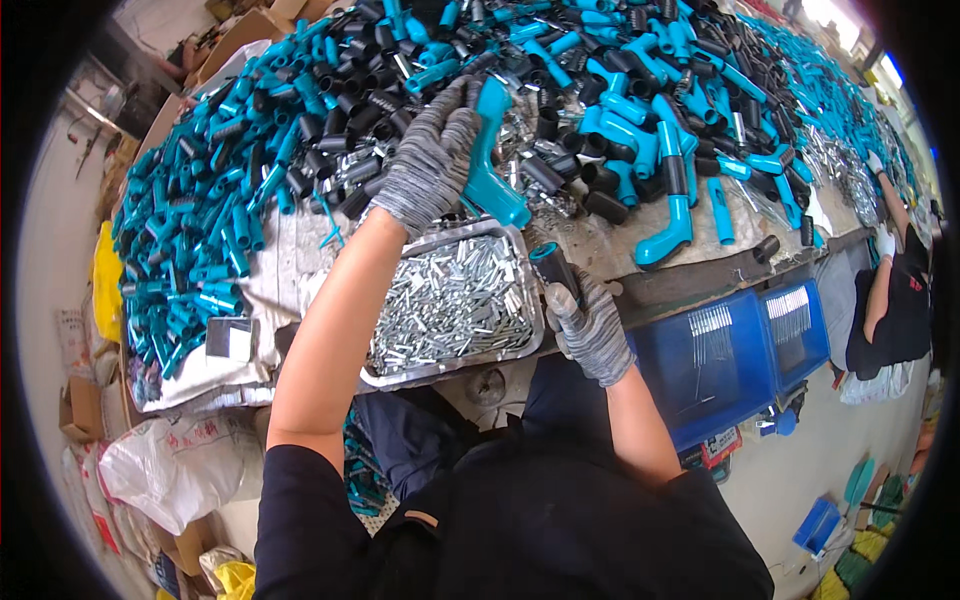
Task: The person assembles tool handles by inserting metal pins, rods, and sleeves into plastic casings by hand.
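My left hand, in a grey knitted glove, grips a teal bent plastic handle above the far edge of a metal tray. The handle stands lengthwise, its wide end toward me. Closed round a short black sleeve with a teal inner rim is my right hand, also gloved, at the tray's right side. A gap separates the handle from the sleeve. Small silvery metal pins fill the tray below my hands. Part of my left fingers is hidden behind the handle.
Heaped teal and black plastic parts cover the table's far and left sides. A joined teal-and-black handle lies to the right. Blue bins stand beside the table's near edge. Another person works at far right.
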Tool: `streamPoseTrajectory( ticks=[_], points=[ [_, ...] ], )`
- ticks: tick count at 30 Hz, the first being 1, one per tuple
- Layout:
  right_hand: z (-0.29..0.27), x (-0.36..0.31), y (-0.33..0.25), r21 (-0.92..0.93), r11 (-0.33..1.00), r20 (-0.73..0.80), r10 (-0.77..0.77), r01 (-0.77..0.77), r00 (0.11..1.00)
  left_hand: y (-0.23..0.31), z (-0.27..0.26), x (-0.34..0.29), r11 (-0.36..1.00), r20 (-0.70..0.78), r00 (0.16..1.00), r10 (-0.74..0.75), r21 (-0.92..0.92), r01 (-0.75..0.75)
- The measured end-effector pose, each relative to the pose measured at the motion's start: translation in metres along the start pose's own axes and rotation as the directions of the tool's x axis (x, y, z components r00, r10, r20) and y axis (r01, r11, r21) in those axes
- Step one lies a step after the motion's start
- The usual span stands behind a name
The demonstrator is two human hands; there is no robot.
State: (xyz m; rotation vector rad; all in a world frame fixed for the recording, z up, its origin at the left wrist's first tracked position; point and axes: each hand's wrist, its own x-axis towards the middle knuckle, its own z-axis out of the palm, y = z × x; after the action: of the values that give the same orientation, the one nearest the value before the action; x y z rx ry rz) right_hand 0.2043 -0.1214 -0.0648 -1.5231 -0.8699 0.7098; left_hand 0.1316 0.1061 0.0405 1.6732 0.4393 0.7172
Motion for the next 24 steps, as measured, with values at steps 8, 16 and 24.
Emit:
streamPoseTrajectory(
  ticks=[8,16,24],
  points=[
    [0.027,-0.015,-0.018,-0.257,0.93,0.061,-0.254,0.261,0.965,-0.009,-0.017,-0.023,0.731,0.017,0.86,0.511,0.518,-0.445],
    [0.027,-0.024,-0.034,-0.37,0.877,0.066,-0.305,0.307,0.95,0.024,-0.02,-0.046,0.809,0.088,0.988,0.128,0.567,-0.155],
    [0.039,-0.025,-0.026,-0.493,0.859,0.036,-0.14,0.14,0.989,0.027,0.014,-0.065,0.471,-0.028,0.993,-0.117,0.878,0.08]
  ],
)
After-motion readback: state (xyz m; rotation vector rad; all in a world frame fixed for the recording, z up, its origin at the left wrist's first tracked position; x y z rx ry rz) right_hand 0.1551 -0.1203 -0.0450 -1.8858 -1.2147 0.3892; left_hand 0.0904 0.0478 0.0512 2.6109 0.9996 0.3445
